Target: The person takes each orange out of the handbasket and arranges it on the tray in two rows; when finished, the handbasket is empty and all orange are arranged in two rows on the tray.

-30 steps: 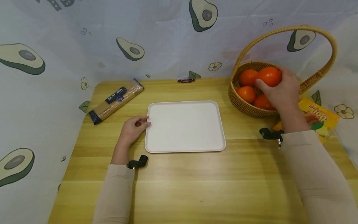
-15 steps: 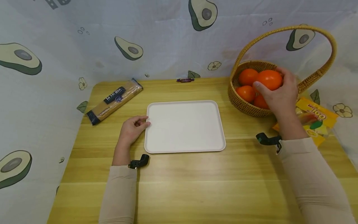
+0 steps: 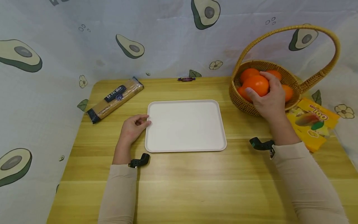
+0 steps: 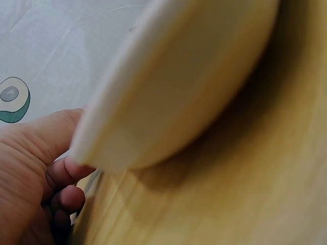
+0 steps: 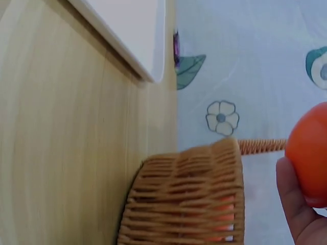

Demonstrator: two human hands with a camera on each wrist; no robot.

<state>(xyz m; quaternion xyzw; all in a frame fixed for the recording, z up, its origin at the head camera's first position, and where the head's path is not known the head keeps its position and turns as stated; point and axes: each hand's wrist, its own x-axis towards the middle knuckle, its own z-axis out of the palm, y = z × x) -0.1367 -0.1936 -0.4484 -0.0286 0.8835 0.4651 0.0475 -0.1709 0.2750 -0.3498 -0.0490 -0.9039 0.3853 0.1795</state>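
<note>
In the head view my right hand (image 3: 269, 101) grips a round, smooth orange-red fruit (image 3: 255, 85) over the left part of a wicker basket (image 3: 246, 105). Several similar fruits lie inside, partly covered by the hand and the held one. The right wrist view shows this fruit (image 5: 310, 153) against the fingers, above the basket wall (image 5: 184, 199). On the left, thumb and fingers of my left hand (image 3: 131, 129) pinch the left rim of a white rectangular tray (image 3: 185, 126). Seen from the left wrist, the tray edge (image 4: 153, 81) sits between the thumb and the curled fingers.
A pasta packet (image 3: 114, 99) lies at the back left of the wooden table (image 3: 195, 186). A small purple-wrapped candy (image 3: 186, 79) is at the back edge. Yellow snack bags (image 3: 311, 123) lie right of the basket, whose tall handle (image 3: 288, 28) arches above it.
My right hand has shifted left and slightly toward me with the fruit, uncovering fruits on the basket's right and more of the yellow bags. The left hand and tray stay in place.
</note>
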